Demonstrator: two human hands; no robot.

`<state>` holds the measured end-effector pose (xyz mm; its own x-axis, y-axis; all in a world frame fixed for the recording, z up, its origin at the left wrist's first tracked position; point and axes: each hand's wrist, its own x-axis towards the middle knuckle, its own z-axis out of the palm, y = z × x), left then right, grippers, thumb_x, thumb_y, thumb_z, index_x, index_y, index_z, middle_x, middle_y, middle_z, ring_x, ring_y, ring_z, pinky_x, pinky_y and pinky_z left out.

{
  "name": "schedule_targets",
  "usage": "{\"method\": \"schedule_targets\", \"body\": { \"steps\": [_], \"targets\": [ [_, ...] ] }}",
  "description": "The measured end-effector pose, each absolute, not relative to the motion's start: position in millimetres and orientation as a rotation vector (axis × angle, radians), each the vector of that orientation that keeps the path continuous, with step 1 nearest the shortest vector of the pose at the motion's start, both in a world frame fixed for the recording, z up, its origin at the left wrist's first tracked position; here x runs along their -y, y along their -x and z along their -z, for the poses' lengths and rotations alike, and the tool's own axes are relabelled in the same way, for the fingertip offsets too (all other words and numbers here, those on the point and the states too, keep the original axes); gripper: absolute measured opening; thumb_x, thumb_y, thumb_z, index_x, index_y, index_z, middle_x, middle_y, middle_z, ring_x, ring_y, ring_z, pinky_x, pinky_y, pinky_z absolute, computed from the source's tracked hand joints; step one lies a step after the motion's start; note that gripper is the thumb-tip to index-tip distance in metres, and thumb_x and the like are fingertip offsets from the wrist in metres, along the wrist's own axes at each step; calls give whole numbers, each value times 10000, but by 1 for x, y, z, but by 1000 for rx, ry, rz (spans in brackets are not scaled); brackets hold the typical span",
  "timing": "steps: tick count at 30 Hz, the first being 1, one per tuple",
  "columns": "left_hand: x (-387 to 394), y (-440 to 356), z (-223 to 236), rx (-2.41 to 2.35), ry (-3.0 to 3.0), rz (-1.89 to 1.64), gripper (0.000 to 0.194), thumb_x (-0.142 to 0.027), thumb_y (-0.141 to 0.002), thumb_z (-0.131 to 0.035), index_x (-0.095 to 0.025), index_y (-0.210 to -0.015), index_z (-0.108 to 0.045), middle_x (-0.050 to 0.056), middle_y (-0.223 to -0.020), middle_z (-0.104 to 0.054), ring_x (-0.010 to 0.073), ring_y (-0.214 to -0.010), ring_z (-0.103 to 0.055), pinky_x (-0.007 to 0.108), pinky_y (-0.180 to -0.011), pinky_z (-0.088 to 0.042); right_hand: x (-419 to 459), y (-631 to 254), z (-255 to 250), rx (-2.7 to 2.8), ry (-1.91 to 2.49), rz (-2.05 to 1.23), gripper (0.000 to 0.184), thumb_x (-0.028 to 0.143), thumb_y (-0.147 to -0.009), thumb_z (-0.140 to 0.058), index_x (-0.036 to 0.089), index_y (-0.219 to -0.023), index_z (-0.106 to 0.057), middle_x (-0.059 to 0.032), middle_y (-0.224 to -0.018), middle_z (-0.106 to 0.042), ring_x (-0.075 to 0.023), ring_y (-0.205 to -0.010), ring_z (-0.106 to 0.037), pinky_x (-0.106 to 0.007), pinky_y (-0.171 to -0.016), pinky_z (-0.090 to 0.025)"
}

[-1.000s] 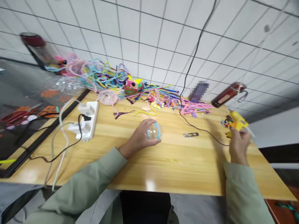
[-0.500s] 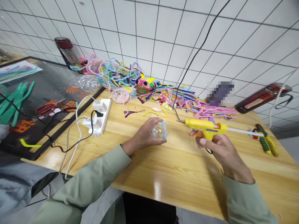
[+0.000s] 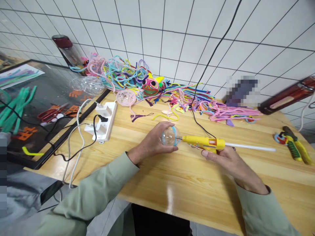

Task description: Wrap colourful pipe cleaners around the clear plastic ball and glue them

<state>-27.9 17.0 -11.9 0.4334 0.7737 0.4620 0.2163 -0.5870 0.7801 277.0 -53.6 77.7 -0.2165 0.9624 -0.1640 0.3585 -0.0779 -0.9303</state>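
Clear ball is in the left hand, roughly mid-surface. Left hand is clamped on it from the left: fingers over the far side, thumb along the near side. Can't tell if the ball is resting on the wood or held just above it. Light-blue band runs around the ball, its right side facing the right hand.

Right hand is gripped on the handle of a yellow glue gun, well to the right of the ball. Nozzle points left, right at the blue band; can't confirm contact. White glue stick sticks out the back, black cord runs off behind. Hands are apart, with the gun bridging the gap to the ball.

Around it: power strip left of the ball, purple tassel behind the left hand, pliers far right.
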Motion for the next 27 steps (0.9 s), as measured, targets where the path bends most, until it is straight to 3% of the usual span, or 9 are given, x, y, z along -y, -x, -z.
{"method": "schedule_targets", "body": {
  "steps": [4, 10, 14, 20, 27],
  "targets": [
    [-17, 27, 10, -854, -2042, -1104, 890, -467, -785, -1047, -267, -1549, -636, 166, -1553, -722, 393, -1473, -703, 591, -1282, -590, 51, -276, -78, 1626, 1408, -1291, 413, 714, -834, -966, 338, -1004, -942, -78, -1045, -917, -370, -1073, -873, -527, -987, -764],
    [-16, 29, 5, -835, -2033, -1094, 842, -477, -819, -1026, -255, -1535, -642, 168, -1549, -726, 387, -1481, -699, 587, -1288, -589, 55, -278, -82, 1561, 1454, -1242, 584, 859, -799, -919, 317, -1014, -934, -84, -1074, -910, -340, -994, -848, -549, -1066, -726],
    [-14, 30, 2, -863, -1997, -1055, 850, -491, -821, -1025, -262, -1546, -646, 171, -1584, -703, 388, -1494, -684, 587, -1271, -602, 59, -277, -82, 1563, 1487, -1274, 586, 806, -767, -972, 299, -1059, -930, -88, -1070, -909, -360, -1050, -856, -544, -1065, -724],
    [-10, 33, -2, -901, -1973, -1016, 832, -503, -840, -1021, -264, -1549, -658, 172, -1589, -696, 385, -1512, -667, 581, -1278, -596, 59, -279, -73, 1650, 1478, -1250, 583, 801, -888, -882, 276, -1137, -925, -104, -1164, -915, -382, -1173, -861, -559, -1139, -692],
    [-7, 36, -5, -896, -1942, -999, 816, -505, -883, -1001, -256, -1569, -635, 172, -1612, -674, 354, -1509, -667, 573, -1321, -559, 56, -286, -62, 1651, 1404, -1292, 594, 766, -932, -852, 272, -1256, -914, -83, -1166, -921, -382, -1144, -868, -516, -1047, -725]
  ]
}}
